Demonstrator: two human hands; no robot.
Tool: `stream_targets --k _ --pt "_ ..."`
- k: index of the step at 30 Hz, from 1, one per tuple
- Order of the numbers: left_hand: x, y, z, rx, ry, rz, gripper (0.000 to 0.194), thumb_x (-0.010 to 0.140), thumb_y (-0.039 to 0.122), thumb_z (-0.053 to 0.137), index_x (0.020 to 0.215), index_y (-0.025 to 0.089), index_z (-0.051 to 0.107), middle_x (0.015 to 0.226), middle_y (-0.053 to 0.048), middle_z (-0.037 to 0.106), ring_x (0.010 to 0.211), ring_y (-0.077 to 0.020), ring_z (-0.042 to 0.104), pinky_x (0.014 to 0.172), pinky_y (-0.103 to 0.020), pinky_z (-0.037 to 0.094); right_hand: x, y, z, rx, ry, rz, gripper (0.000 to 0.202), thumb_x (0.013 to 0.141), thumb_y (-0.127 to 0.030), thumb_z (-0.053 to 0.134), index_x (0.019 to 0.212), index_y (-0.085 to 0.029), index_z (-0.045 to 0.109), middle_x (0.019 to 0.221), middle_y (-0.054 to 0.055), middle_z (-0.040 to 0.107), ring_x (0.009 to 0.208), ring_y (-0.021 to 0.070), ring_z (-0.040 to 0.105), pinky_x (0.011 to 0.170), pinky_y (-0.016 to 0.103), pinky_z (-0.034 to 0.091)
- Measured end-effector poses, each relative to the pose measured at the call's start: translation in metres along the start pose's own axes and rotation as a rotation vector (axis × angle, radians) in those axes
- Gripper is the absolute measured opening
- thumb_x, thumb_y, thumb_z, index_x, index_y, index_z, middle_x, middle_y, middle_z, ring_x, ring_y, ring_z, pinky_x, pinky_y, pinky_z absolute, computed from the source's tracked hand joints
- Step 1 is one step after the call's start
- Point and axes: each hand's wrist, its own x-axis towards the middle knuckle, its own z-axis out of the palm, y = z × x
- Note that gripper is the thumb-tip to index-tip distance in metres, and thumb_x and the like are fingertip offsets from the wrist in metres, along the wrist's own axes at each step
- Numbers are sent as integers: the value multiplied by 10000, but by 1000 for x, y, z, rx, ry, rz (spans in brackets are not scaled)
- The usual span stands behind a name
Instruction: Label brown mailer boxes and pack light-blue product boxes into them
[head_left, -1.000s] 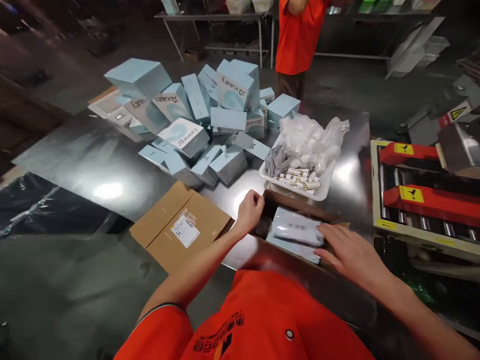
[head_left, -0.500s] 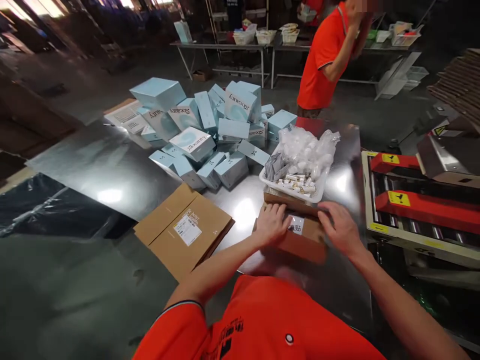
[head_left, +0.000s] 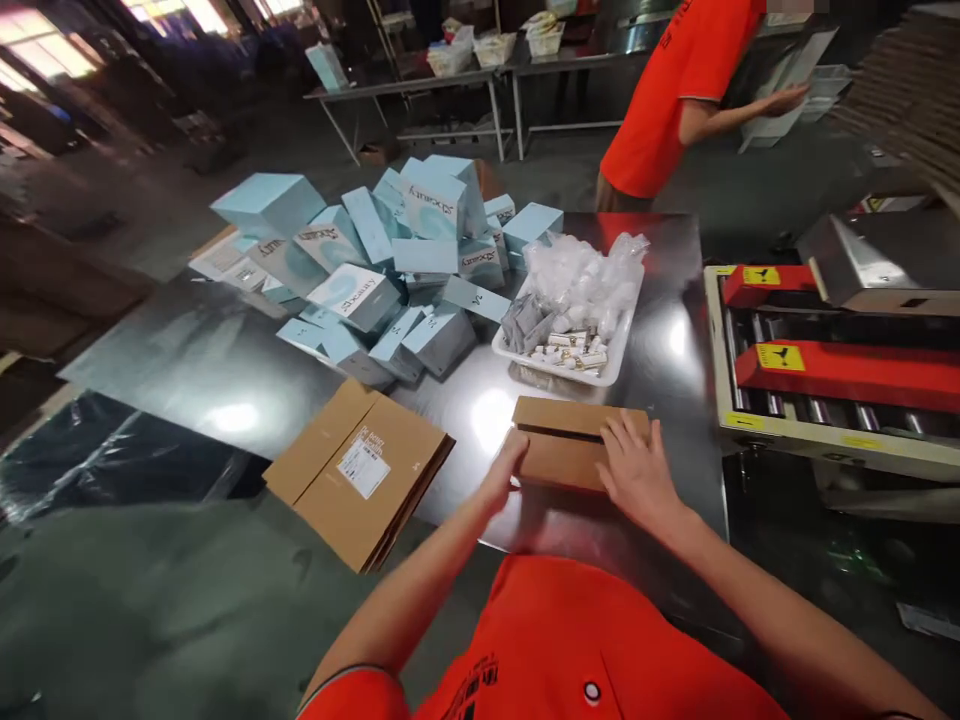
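On the metal table in front of me lies a brown cardboard box point(head_left: 559, 458), its top flaps folded down with a dark gap between them. My left hand point(head_left: 504, 472) grips the box's left end, thumb near the top edge, other fingers partly hidden. Across the right part of the top, my right hand point(head_left: 636, 468) rests with fingers spread over the flaps. Just behind the box stands a white basket point(head_left: 555, 377) holding clear plastic wrap point(head_left: 581, 280), grey sachets point(head_left: 527, 322) and small white tubes point(head_left: 574, 350).
Flat cardboard boxes point(head_left: 401, 450) with a white label lie stacked to the left, overhanging the table edge. Behind them is a pile of light-blue boxes point(head_left: 442, 340). A roller conveyor point(head_left: 750, 420) with red bars stands right. A person in an orange shirt point(head_left: 675, 100) is beyond the table.
The box's flaps have come down, and the label on it no longer shows. My left hand has shifted from the top to the left end. The other person has lowered an arm.
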Motion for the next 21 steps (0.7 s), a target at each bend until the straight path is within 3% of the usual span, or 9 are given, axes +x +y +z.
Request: stream_targets --k 4,7,11,15,18,21 --pt "-16 -40 82 -387 -420 -207 710 850 760 476 1439 364 437 1466 -97 522 1185 -345 609 903 -548 506 -25 2 7 -35 -1 83 710 943 -577 463 1461 -93 500 1540 244 422 1463 423 310 1176 678 147" --pt "-15 -49 114 -582 -610 -289 752 814 804 494 1429 375 440 1414 -80 526 1040 -310 673 922 -595 489 -47 24 16 -30 -39 100 807 885 -644 542 1472 -93 491 1565 261 371 1473 445 279 1176 679 146" --pt "3 -39 123 -633 -519 -333 693 845 727 552 1408 332 463 1314 -76 560 995 -256 662 958 -567 488 -35 85 12 50 -95 -23 704 921 -548 555 1512 -176 464 1593 232 336 1490 405 267 1187 667 129" --pt "20 -33 132 -600 -385 -313 563 904 666 507 1371 351 500 1398 -81 508 1026 -235 639 915 -477 527 26 166 2 64 -121 -112 540 949 -456 545 1472 -328 515 1623 126 330 1503 368 251 1194 654 96" --pt "28 -34 137 -553 -316 -303 546 923 640 486 1378 339 496 1394 -89 520 992 -232 649 883 -460 543 78 214 1 28 -118 -52 536 964 -460 518 1487 -349 491 1633 105 314 1505 377 229 1191 650 76" --pt "36 -37 128 -537 -240 -277 605 895 628 542 1417 332 463 1349 -92 573 998 -240 661 900 -471 537 121 244 4 0 -98 77 547 968 -474 495 1495 -328 488 1629 118 317 1499 394 223 1189 643 61"
